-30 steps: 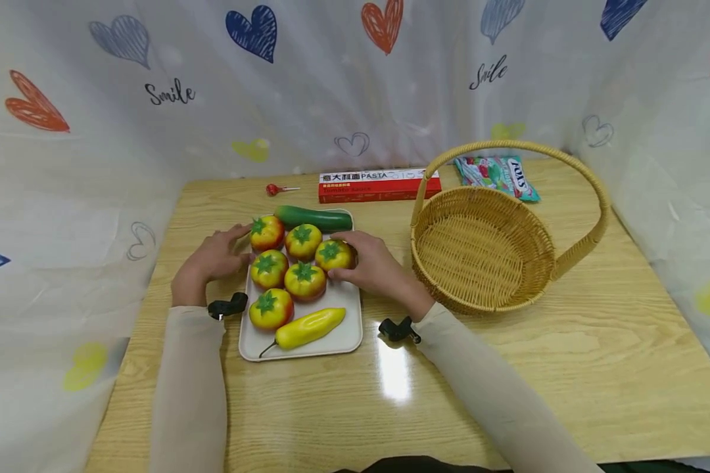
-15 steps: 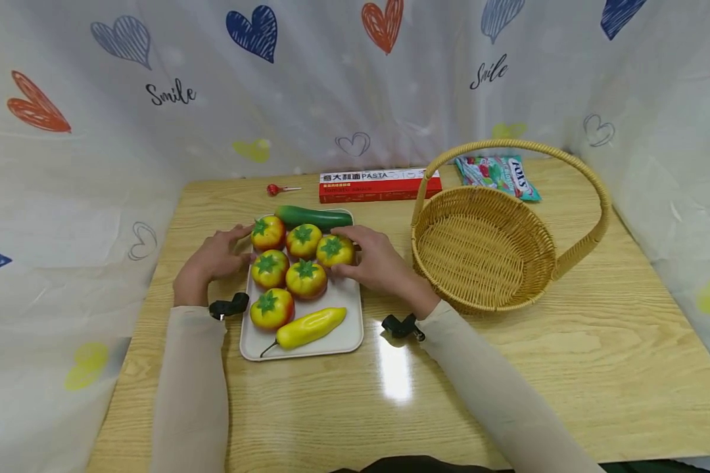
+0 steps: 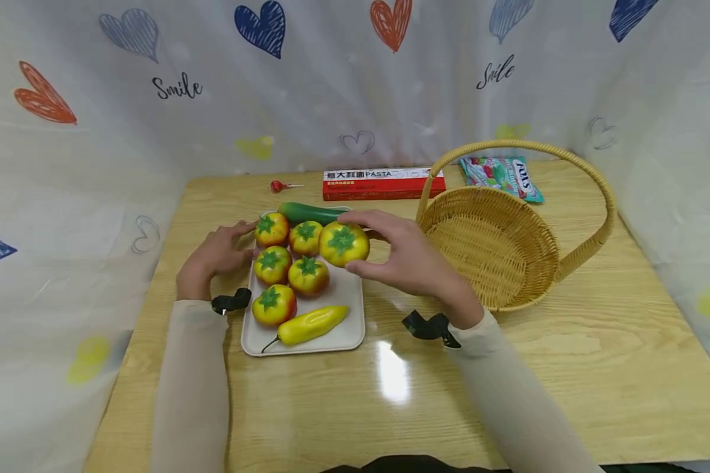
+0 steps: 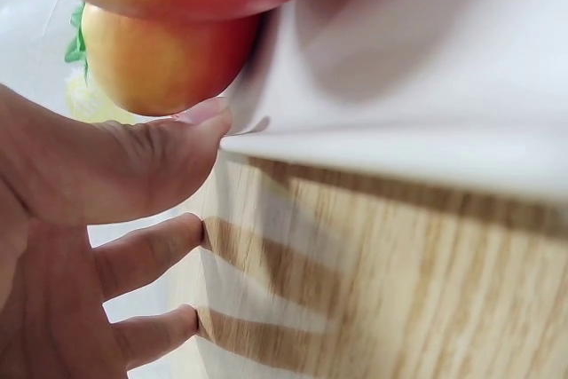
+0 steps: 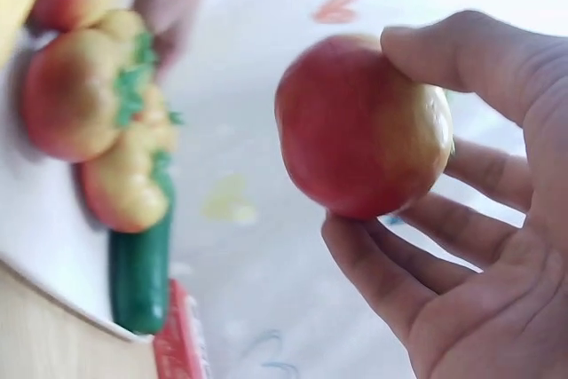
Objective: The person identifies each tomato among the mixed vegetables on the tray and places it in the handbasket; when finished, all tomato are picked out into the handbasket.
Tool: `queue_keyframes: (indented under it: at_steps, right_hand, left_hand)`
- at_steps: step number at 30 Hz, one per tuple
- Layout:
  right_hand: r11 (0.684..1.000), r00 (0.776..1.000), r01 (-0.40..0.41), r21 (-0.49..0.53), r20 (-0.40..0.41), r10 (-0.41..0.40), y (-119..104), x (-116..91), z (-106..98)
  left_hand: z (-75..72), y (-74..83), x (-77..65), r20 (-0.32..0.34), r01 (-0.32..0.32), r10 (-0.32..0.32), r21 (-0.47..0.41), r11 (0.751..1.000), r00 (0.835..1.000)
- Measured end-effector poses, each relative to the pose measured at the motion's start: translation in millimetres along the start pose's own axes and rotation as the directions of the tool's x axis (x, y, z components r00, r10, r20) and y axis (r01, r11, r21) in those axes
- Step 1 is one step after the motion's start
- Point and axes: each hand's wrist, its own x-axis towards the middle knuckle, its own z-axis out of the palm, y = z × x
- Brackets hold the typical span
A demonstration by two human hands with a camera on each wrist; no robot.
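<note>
My right hand [image 3: 411,256] holds a yellow-and-red tomato [image 3: 344,244] with a green leafy top, raised above the tray's right side. In the right wrist view, thumb and fingertips pinch the tomato [image 5: 355,126] from opposite sides. At the tray's left edge rests my left hand [image 3: 215,256], fingers extended. Its thumb [image 4: 169,161] touches the rim of the white tray [image 4: 399,153] beside a tomato, while other fingertips reach down to the table. Several more tomatoes [image 3: 309,276] lie on the tray [image 3: 331,345], with a yellow pepper [image 3: 313,325] in front and a green cucumber [image 3: 310,213] behind.
A wicker basket [image 3: 544,243] with a tall arched handle stands right of the tray, partly behind the right hand. Along the back lie a red lollipop [image 3: 278,186], a red-and-white pasta box [image 3: 384,187] and a teal candy bag [image 3: 503,176]. A patterned curtain encloses the table.
My right hand has lifted its tomato off the tray, up toward the camera and slightly right. My left hand stays at the tray's left edge. The head view has shifted a little.
</note>
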Motion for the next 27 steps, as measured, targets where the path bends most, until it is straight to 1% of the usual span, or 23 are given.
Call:
queue_keyframes:
  at_steps: [3,6,8,12,13,15,18,21,24,27]
  right_hand:
    - [0.998,0.999,-0.014,0.057,-0.031,0.016,-2,-12,-16]
    - [0.994,0.996,-0.065,0.084,-0.047,0.069,-4,-25,-33]
    - [0.99,0.992,-0.105,0.098,-0.058,0.111,-1,-36,-44]
    - [0.981,0.979,-0.176,0.084,-0.093,0.183,10,-56,-65]
    - [0.981,0.976,-0.181,0.075,-0.11,0.189,16,-61,-69]
    - [0.977,0.967,-0.209,0.048,-0.138,0.213,22,-69,-76]
    - [0.966,0.952,-0.258,0.032,-0.16,0.26,30,-76,-82]
    - [0.947,0.933,-0.322,0.016,-0.166,0.32,37,-82,-83]
    - [0.928,0.915,-0.372,0.001,-0.167,0.367,45,-87,-82]
    - [0.915,0.904,-0.402,-0.029,-0.168,0.392,54,-91,-79]
  left_hand:
    - [1.9,-0.8,3.8,-0.006,-0.003,0.003,0.007,1.0,1.0]
    - [3.6,-1.8,5.8,-0.005,0.005,-0.005,0.008,1.0,1.0]
    - [3.2,-1.5,5.7,-0.002,0.007,-0.007,0.007,1.0,1.0]
    - [1.1,-1.4,4.3,0.002,0.015,-0.015,0.0,1.0,1.0]
    - [0.7,-1.3,4.0,0.003,0.016,-0.016,-0.003,1.0,1.0]
    - [0.2,-1.8,3.6,0.002,0.019,-0.019,-0.004,1.0,1.0]
    - [-0.9,-1.9,1.9,0.001,0.016,-0.016,-0.006,1.0,1.0]
    - [-1.7,-0.9,0.7,0.005,0.011,-0.011,-0.007,1.0,1.0]
    - [-1.7,0.5,0.3,0.012,0.01,-0.01,-0.008,1.0,1.0]
    - [-1.2,1.2,1.2,0.014,0.012,-0.012,-0.012,1.0,1.0]
